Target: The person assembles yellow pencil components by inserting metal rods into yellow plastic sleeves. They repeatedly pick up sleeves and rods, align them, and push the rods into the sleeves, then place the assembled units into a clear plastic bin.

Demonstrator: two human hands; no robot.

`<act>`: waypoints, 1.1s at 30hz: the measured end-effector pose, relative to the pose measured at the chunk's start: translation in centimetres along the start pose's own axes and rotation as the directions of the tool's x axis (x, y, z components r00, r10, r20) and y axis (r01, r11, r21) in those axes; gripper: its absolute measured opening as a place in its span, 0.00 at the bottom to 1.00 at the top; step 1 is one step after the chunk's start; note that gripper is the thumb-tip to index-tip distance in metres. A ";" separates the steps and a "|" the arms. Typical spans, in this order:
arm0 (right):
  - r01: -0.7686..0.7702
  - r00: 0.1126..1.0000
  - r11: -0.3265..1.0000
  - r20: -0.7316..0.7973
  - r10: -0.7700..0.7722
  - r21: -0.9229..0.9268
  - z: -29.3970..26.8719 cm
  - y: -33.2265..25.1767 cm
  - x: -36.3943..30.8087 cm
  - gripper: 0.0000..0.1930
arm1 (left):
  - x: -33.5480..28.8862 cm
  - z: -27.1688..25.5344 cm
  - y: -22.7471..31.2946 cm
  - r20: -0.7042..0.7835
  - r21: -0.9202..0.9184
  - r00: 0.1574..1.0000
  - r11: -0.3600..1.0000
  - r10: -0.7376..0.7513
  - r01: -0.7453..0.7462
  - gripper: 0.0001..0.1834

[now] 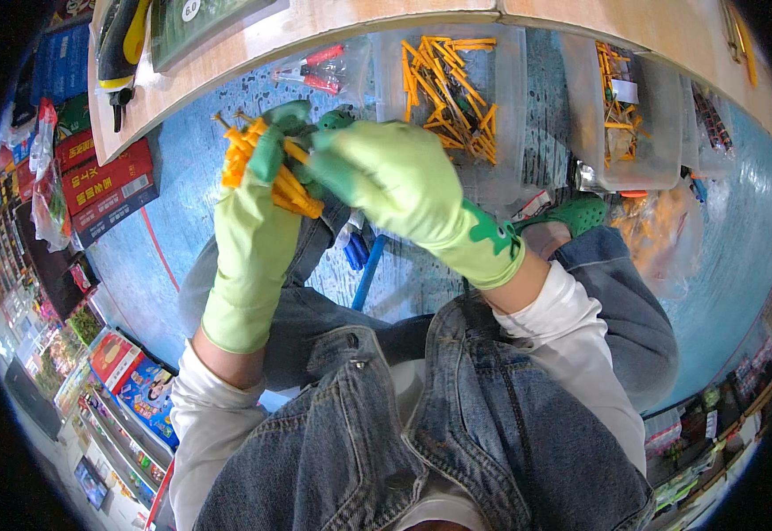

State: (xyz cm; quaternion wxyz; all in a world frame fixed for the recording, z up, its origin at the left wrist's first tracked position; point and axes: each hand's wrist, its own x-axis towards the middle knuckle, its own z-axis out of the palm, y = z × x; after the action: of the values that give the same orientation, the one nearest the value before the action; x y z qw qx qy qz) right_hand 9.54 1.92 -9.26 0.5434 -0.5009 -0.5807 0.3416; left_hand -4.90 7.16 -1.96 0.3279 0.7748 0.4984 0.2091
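Our left hand, in a pale-green rubber glove (258, 195), grips orange stick-shaped plastic pieces (237, 164); our blurred right hand (399, 173) is beside them, its grip we cannot tell. One red cardboard box (103, 181) bears yellow printing.

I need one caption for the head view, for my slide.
Left gloved hand holds a bundle of orange pieces, right gloved hand close beside it, above a blue floor.
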 end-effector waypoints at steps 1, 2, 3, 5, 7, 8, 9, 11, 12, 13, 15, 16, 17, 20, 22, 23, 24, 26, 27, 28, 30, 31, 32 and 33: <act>-0.144 0.988 0.984 -0.038 0.148 0.107 0.0 1.2 -0.9 0.13 | 0.0 -0.5 0.3 0.011 -0.333 0.976 0.919 -0.218 0.209 0.17; -0.254 0.959 0.953 -0.083 0.270 0.167 0.1 3.4 -1.3 0.14 | 0.0 -0.8 0.5 0.086 -0.635 0.916 0.687 -0.391 0.353 0.18; -0.372 0.912 0.863 -0.041 0.409 0.341 -0.7 5.8 -2.1 0.19 | 0.2 -0.9 0.6 0.112 -0.721 0.894 0.583 -0.434 0.374 0.20; -0.584 0.793 0.776 -0.037 0.608 0.239 -0.6 11.9 -3.3 0.14 | 0.3 -1.1 0.9 0.160 -0.734 0.891 0.552 -0.425 0.396 0.20; -0.693 0.715 0.701 -0.030 0.699 -0.169 -0.3 18.3 -5.4 0.16 | 0.3 -1.2 1.4 0.197 -0.722 0.871 0.534 -0.451 0.440 0.20; -0.707 0.670 0.649 0.027 0.742 -0.283 0.0 21.4 -6.4 0.18 | 0.2 -1.2 1.6 0.223 -0.735 0.869 0.510 -0.441 0.447 0.20; -0.715 0.677 0.659 0.001 0.736 -0.234 1.1 24.1 -7.2 0.18 | 0.2 -1.3 1.7 0.250 -0.745 0.868 0.487 -0.429 0.455 0.20; -0.751 0.658 0.651 -0.044 0.752 -0.116 4.1 28.5 -7.8 0.17 | 0.4 -1.3 1.9 0.307 -0.800 0.855 0.374 -0.417 0.470 0.19; -0.777 0.629 0.627 -0.059 0.775 -0.055 5.6 30.1 -7.7 0.17 | 0.5 -1.3 2.0 0.330 -0.807 0.847 0.340 -0.417 0.482 0.18; -0.799 0.599 0.601 -0.071 0.797 0.005 6.6 31.1 -7.8 0.17 | 0.5 -1.1 2.0 0.345 -0.812 0.840 0.316 -0.418 0.490 0.17; -0.888 0.456 0.448 -0.066 0.888 -0.106 7.8 31.8 -7.7 0.16 | 0.5 -1.1 2.1 0.331 -0.820 0.824 0.292 -0.459 0.493 0.14; -0.917 0.385 0.381 -0.008 0.923 -0.120 7.8 31.8 -7.7 0.15 | 0.6 -1.1 2.1 0.331 -0.815 0.829 0.306 -0.450 0.492 0.14; -0.942 0.328 0.327 0.008 0.945 -0.073 7.8 31.5 -7.6 0.15 | 0.6 -1.2 2.0 0.341 -0.812 0.835 0.313 -0.432 0.493 0.13; -0.919 0.387 0.393 0.128 0.913 -0.019 7.0 30.7 -7.8 0.14 | 0.6 -1.7 1.5 0.344 -0.694 0.868 0.526 -0.359 0.492 0.16; -0.941 0.327 0.323 0.033 0.944 0.098 7.2 30.7 -8.0 0.15 | 0.5 -1.7 1.3 0.349 -0.718 0.877 0.508 -0.329 0.476 0.19; -0.944 0.276 0.273 -0.014 0.961 0.184 7.5 30.9 -8.1 0.16 | 0.3 -1.5 1.3 0.353 -0.797 0.876 0.384 -0.330 0.466 0.19; -0.931 0.314 0.319 -0.060 0.948 0.175 8.0 31.2 -8.2 0.16 | 0.2 -1.4 1.3 0.356 -0.859 0.875 0.253 -0.328 0.444 0.19; -0.915 0.352 0.370 -0.130 0.927 0.160 8.7 31.8 -8.5 0.16 | 0.0 -1.3 1.5 0.368 -0.857 0.865 0.238 -0.341 0.458 0.20; -0.941 0.336 0.337 -0.204 0.919 -0.035 8.8 32.0 -8.6 0.16 | 0.0 -1.2 1.6 0.373 -0.856 0.861 0.231 -0.346 0.463 0.20; -0.934 0.342 0.351 -0.120 0.932 0.070 8.8 32.2 -8.7 0.15 | 0.0 -1.2 1.6 0.376 -0.856 0.864 0.233 -0.335 0.462 0.20; -0.930 0.290 0.269 0.051 0.956 0.249 8.5 32.1 -8.8 0.15 | 0.3 -1.1 1.7 0.381 -0.859 0.867 0.222 -0.323 0.460 0.21; -0.937 0.250 0.193 0.173 0.953 0.291 8.2 31.9 -8.7 0.14 | 0.5 -1.0 1.8 0.370 -0.861 0.872 0.235 -0.320 0.452 0.21; -0.949 0.265 0.226 0.167 0.950 0.218 8.1 31.5 -8.5 0.14 | 0.7 -0.9 1.7 0.360 -0.864 0.873 0.235 -0.330 0.445 0.21; -0.958 0.264 0.242 0.151 0.953 0.152 8.0 31.0 -8.3 0.15 | 0.8 -0.7 1.8 0.351 -0.870 0.874 0.229 -0.334 0.437 0.21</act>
State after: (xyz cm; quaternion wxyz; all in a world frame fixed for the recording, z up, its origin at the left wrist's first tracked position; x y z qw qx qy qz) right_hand 7.54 3.44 -42.25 0.2667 -0.6840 -0.1246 0.6675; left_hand -3.91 7.61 -0.16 0.7721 0.3062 0.4471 0.3319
